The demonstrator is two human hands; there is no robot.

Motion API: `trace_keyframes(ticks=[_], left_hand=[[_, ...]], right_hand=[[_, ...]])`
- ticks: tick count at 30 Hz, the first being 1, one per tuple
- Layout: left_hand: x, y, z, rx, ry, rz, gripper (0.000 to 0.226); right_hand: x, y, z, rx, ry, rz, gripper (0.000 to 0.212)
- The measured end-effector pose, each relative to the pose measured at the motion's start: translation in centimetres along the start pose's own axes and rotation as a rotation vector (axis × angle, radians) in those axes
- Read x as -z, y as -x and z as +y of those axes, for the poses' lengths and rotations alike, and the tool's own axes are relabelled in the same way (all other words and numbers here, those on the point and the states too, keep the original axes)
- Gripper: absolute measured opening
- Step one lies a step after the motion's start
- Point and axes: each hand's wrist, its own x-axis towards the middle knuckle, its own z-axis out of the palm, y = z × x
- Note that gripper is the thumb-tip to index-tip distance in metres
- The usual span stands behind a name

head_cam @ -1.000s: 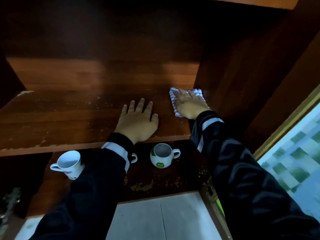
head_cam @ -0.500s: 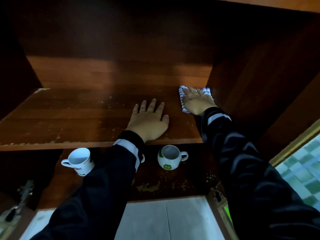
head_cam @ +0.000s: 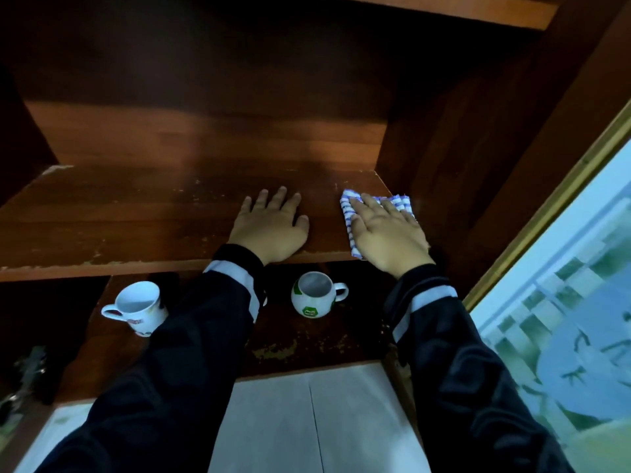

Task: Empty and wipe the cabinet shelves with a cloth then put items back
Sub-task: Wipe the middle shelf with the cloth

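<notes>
My right hand [head_cam: 386,233] lies flat, fingers spread, pressing the striped cloth [head_cam: 347,215] onto the upper shelf [head_cam: 119,220] at its right end. My left hand [head_cam: 273,230] rests flat and spread on bare wood beside it, holding nothing. The cloth, apparently folded, is soft and limp; press with the whole palm to prevent bunching. The white mug [head_cam: 136,307] and round mug [head_cam: 312,298] below are breakable; take each by its handle.

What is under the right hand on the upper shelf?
A blue-and-white cloth, pressed flat on the shelf by the right hand. Only its left edge and far end show; the rest, and the wood beneath, are covered.
</notes>
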Motion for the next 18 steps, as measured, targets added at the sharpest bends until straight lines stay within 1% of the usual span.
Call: trace_keyframes(ticks=[1,3,5,8,9,12,13,15,17,18], left_hand=[[0.0,0.1,0.0,-0.004,-0.002,0.000,0.059],[-0.2,0.5,-0.1,-0.030,-0.005,0.001,0.058],[-0.3,1.3,-0.5,-0.062,-0.007,0.011,0.055],[-0.2,2.5,-1.6,-0.101,-0.009,0.054,0.054],[-0.2,2.9,-2.0,-0.109,-0.013,0.071,0.054],[-0.4,3.9,-3.0,-0.083,-0.037,0.137,0.053],[-0.6,4.3,-3.5,-0.061,-0.045,0.180,0.053],[-1.4,5.2,-4.5,-0.020,-0.053,0.326,0.052],[-2.2,6.0,-4.8,-0.016,-0.050,0.483,0.056],[-2.5,6.0,-4.8,-0.026,-0.046,0.529,0.056]], right_hand=[[-0.3,0.5,0.0,-0.001,-0.003,0.045,0.049],[-1.1,1.4,0.1,-0.001,-0.007,0.190,0.048],[-2.0,1.8,0.2,0.012,-0.024,0.358,0.054],[-2.9,1.7,0.3,0.033,-0.037,0.542,0.061],[-3.2,1.6,0.4,0.044,-0.034,0.602,0.060],[-4.2,1.5,0.7,0.101,-0.048,0.808,0.048],[-4.5,1.5,0.6,0.108,-0.061,0.862,0.045],[-4.9,1.6,0.3,0.085,-0.093,0.941,0.043],[-5.2,1.7,-0.6,0.063,-0.122,0.994,0.042],[-5.4,1.7,-1.3,0.060,-0.123,1.002,0.041]])
